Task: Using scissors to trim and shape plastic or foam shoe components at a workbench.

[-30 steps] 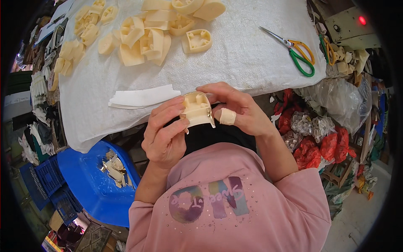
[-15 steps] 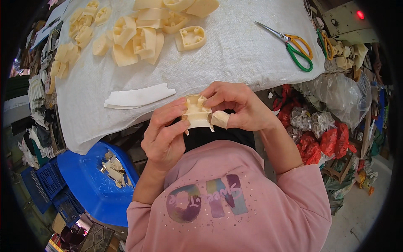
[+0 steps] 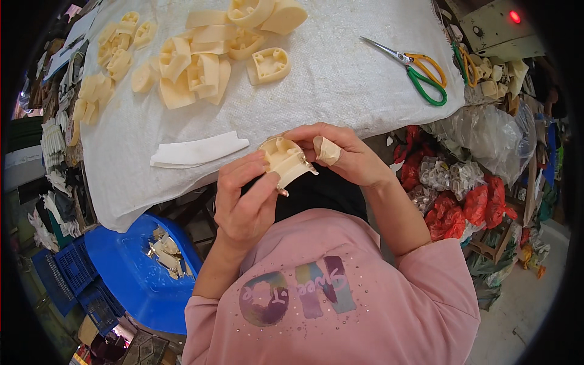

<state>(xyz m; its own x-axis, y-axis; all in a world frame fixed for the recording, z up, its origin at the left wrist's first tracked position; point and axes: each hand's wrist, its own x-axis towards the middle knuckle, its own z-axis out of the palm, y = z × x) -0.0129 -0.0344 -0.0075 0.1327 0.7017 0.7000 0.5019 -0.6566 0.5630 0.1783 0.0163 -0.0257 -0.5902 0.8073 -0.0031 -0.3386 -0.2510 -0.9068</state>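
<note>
Above my lap, close to the table's front edge, a cream hollow plastic shoe heel (image 3: 285,160) is tilted between both hands. Posts show inside its D-shaped hollow, and shiny metallic bits stick out at its lower corners. My left hand (image 3: 242,193) pinches its left side with thumb and fingers. The fingers of my right hand (image 3: 347,153) are closed round its far right side; some fingertips are hidden behind it. Tan tape (image 3: 326,150) wraps my right thumb, which is lifted off the piece. A white strip (image 3: 199,149) lies on the table just beyond my left hand.
Several similar cream pieces (image 3: 205,72) are heaped on the white-covered table (image 3: 328,79). Scissors (image 3: 413,67) with green and yellow handles lie at the right. A blue tub (image 3: 134,286) with shiny pieces stands lower left. Red bags (image 3: 447,216) and clear plastic sit at the right.
The shoe heel has turned and tilted between my hands, its right side now higher. My right thumb has lifted from its lower corner.
</note>
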